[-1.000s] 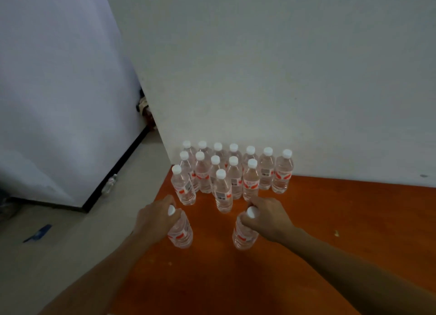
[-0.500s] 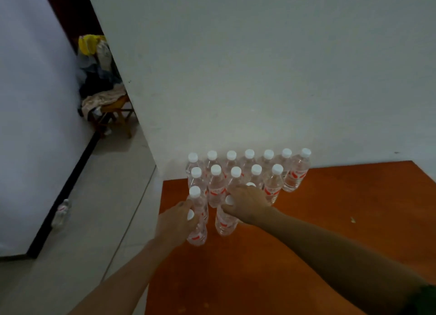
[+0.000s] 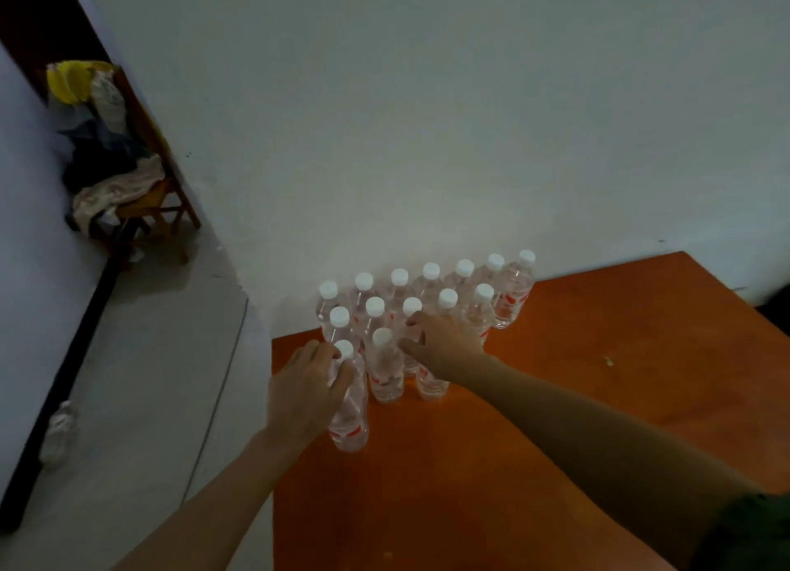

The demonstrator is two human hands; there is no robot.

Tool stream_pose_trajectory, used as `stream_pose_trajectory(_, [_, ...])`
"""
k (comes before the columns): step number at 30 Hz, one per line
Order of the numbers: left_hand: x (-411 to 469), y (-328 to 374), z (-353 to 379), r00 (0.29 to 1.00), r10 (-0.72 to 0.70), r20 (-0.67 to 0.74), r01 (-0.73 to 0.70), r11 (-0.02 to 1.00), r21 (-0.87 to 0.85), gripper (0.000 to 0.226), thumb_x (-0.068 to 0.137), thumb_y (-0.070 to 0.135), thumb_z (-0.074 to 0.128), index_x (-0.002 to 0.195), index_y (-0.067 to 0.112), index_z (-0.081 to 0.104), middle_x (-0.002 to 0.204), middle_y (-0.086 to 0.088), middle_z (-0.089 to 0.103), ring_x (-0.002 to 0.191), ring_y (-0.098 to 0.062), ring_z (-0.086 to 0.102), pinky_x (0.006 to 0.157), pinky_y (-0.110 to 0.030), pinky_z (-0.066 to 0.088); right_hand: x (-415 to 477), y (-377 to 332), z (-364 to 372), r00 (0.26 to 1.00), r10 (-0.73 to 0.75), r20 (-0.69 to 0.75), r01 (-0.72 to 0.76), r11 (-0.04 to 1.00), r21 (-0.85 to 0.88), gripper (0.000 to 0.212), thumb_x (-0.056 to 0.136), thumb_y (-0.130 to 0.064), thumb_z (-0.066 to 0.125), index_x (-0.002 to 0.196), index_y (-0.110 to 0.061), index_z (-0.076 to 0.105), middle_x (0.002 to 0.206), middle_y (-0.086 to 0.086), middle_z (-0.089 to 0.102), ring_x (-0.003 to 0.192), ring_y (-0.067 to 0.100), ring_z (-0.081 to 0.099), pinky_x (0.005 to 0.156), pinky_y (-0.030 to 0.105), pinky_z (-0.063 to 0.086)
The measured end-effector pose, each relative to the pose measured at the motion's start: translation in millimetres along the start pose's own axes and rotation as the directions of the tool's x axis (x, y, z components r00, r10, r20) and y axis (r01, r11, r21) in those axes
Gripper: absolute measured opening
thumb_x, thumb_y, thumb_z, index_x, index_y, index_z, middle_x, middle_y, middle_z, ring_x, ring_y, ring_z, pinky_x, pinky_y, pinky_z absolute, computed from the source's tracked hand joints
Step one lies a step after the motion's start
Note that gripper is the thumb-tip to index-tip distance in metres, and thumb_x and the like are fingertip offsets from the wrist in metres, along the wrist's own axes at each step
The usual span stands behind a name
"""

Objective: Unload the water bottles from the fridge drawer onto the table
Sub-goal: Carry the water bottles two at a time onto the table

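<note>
Bottles (image 3: 464, 269) are packed in tight rows against the wall (image 3: 427, 143) at the desk (image 3: 555, 399) corner — judged to save room. Left hand (image 3: 305, 393) is curled round the neck of the front bottle (image 3: 350, 425), upright at the desk edge. Right hand (image 3: 446, 344) is cupped over the top of a second bottle (image 3: 431, 384) — gripped, just beside the rows.

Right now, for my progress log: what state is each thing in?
left hand, grips the front-left bottle at its neck
front-left bottle, upright, capped
right hand, over the covered bottle, grip unclear
covered bottle, upright, cap hidden
other bottles, upright, capped
</note>
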State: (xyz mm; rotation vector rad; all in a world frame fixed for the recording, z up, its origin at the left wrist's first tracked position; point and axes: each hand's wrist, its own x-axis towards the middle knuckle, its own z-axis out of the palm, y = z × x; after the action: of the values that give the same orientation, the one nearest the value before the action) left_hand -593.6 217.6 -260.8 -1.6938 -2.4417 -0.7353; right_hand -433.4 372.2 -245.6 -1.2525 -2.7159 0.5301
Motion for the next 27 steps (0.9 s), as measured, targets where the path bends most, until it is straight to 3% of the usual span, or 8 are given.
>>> stream_pose_trajectory(2, [9.3, 13.2, -0.7, 0.999, 0.039, -0.025, -0.04, 0.999, -0.031, 0.028, 0.091, 0.04, 0.047, 0.087, 0.017, 0.062, 0.078, 0.006, 0.058, 0.063, -0.006, 0.047, 0.05, -0.012, 0.026, -18.2, 15.8, -13.7, 0.999, 0.022, -0.049, -0.02, 0.999, 0.039, 0.038, 0.093, -0.045, 0.056, 0.124, -0.023, 0.057, 0.111, 0.001, 0.069, 0.093, 0.018, 0.066, 0.081, 0.035, 0.056])
stream_pose_trajectory(4, [15.4, 36.5, 2.1, 0.996, 0.092, -0.011, -0.093, 0.993, -0.075, 0.032, 0.092, 0.044, 0.039, 0.085, 0.019, 0.059, 0.075, 0.009, 0.055, 0.06, -0.006, 0.047, 0.048, -0.014, 0.029, -40.3, 38.8, -28.5, 0.994, 0.074, -0.081, -0.07, 0.996, 0.056, 0.034, 0.094, -0.042, 0.056, 0.123, -0.024, 0.057, 0.107, -0.001, 0.068, 0.082, 0.013, 0.065, 0.068, 0.028, 0.055])
stream_pose_trajectory(7, [14.0, 85.2, 18.4, 0.985, 0.17, 0.033, -0.162, 0.972, -0.169, 0.025, 0.093, 0.038, 0.046, 0.08, 0.019, 0.056, 0.069, 0.01, 0.05, 0.056, -0.008, 0.046, 0.048, -0.018, 0.031, -80.7, 83.4, -46.1, 0.979, 0.191, -0.072, -0.188, 0.981, 0.052, 0.035, 0.094, -0.039, 0.056, 0.125, -0.023, 0.057, 0.089, -0.008, 0.063, 0.064, 0.005, 0.056, 0.056, 0.022, 0.05])
stream_pose_trajectory(13, [-19.0, 215.1, 65.0, 0.9, 0.405, 0.159, -0.357, 0.896, -0.264, 0.017, 0.092, 0.032, 0.055, 0.082, 0.019, 0.059, 0.074, 0.006, 0.055, 0.061, -0.01, 0.049, 0.057, -0.029, 0.047, -210.7, 185.0, -70.6, 0.899, 0.434, -0.052, -0.431, 0.9, 0.058, 0.037, 0.096, -0.037, 0.055, 0.129, -0.02, 0.056, 0.098, -0.004, 0.065, 0.064, 0.007, 0.054, 0.049, 0.021, 0.04])
stream_pose_trajectory(17, [-58.7, 322.4, 89.7, 0.812, 0.522, 0.262, -0.444, 0.843, -0.305, 0.016, 0.095, 0.034, 0.052, 0.084, 0.022, 0.058, 0.074, 0.005, 0.057, 0.061, -0.012, 0.056, 0.058, -0.032, 0.054, -327.8, 248.8, -91.6, 0.779, 0.621, -0.09, -0.61, 0.783, 0.125, 0.035, 0.094, -0.043, 0.057, 0.123, -0.024, 0.06, 0.096, -0.004, 0.067, 0.075, 0.009, 0.063, 0.066, 0.027, 0.057])
stream_pose_trajectory(20, [-100.2, 404.8, 106.0, 0.734, 0.615, 0.289, -0.507, 0.778, -0.37, 0.018, 0.095, 0.034, 0.051, 0.085, 0.022, 0.059, 0.075, 0.005, 0.059, 0.063, -0.011, 0.058, 0.059, -0.031, 0.054, -419.7, 291.4, -107.7, 0.674, 0.73, -0.111, -0.708, 0.681, 0.187, 0.031, 0.093, -0.042, 0.058, 0.117, -0.023, 0.063, 0.097, -0.005, 0.067, 0.08, 0.011, 0.063, 0.069, 0.023, 0.052])
stream_pose_trajectory(27, [-200.0, 573.4, 137.1, 0.537, 0.771, 0.342, -0.607, 0.635, -0.479, 0.019, 0.093, 0.034, 0.056, 0.076, 0.024, 0.057, 0.068, 0.008, 0.054, 0.055, -0.008, 0.052, 0.052, -0.018, 0.042, -602.1, 383.5, -126.0, 0.433, 0.882, -0.186, -0.865, 0.464, 0.19, 0.035, 0.09, -0.047, 0.057, 0.119, -0.028, 0.063, 0.104, -0.002, 0.07, 0.094, 0.019, 0.063, 0.078, 0.03, 0.049])
